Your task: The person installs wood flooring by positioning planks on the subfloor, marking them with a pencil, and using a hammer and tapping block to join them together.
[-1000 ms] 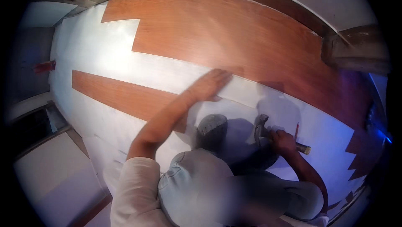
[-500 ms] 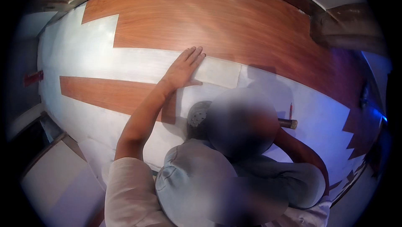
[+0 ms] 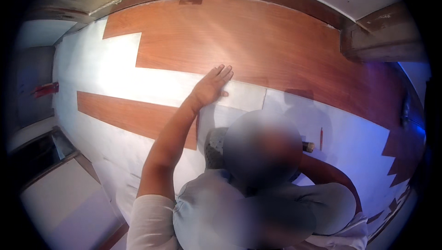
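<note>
My left hand (image 3: 211,88) lies palm down with its fingers stretched out on a pale plank (image 3: 247,95). Its fingertips reach the long seam where the plank meets the brown wood-grain flooring (image 3: 239,42). My right forearm (image 3: 329,170) comes in from the lower right; a blurred patch hides the hand at its end. Just out of that patch sticks a short dark cylindrical end, like a tool handle (image 3: 309,147), and I cannot tell whether my right hand holds it. A thin reddish pencil-like stick (image 3: 321,138) lies a little to its right on the white underlay (image 3: 350,125).
A brown wood-grain plank (image 3: 126,114) lies on the underlay left of my arm. The laid flooring ends in stepped edges at the left and right. A door frame post (image 3: 382,31) stands at the far right, and a red object (image 3: 46,89) is by the left edge.
The view has shifted, so the floor sits lower in the picture. My left hand stays flat on the pale plank. The dark handle end has moved left, relative to the pencil-like stick.
</note>
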The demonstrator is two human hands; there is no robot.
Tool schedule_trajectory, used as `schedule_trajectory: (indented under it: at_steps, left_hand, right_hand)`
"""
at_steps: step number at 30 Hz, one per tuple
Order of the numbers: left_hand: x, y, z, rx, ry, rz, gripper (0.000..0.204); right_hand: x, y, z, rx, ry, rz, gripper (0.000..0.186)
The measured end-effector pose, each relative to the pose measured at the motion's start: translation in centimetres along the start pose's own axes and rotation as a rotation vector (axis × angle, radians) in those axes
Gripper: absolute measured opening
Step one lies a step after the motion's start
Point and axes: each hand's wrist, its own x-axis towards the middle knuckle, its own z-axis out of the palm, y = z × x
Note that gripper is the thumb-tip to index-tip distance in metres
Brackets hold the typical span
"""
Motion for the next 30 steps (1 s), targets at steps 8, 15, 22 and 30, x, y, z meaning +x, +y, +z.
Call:
schedule_trajectory:
  at_steps: [8, 15, 22, 30]
  left_hand:
    - [1.3, 0.0, 0.3, -0.064, 0.018, -0.045, 0.082]
    - [-0.1, -0.5, 0.2, -0.071, 0.024, -0.069, 0.082]
    - [0.8, -0.6, 0.3, -0.059, 0.021, -0.043, 0.078]
    - [2.0, -1.9, 0.3, 0.046, 0.089, -0.030, 0.070]
  right_hand:
    - [1.0, -1.1, 2.6, 0.207, 0.181, -0.147, 0.038]
    - [4.8, -3.7, 0.6, 0.241, 0.076, 0.084, 0.035]
    - [5.2, -2.1, 3.8, 0.481, 0.119, -0.016, 0.038]
    - [4.8, -3.5, 3.0, 0.282, -0.034, 0.062, 0.040]
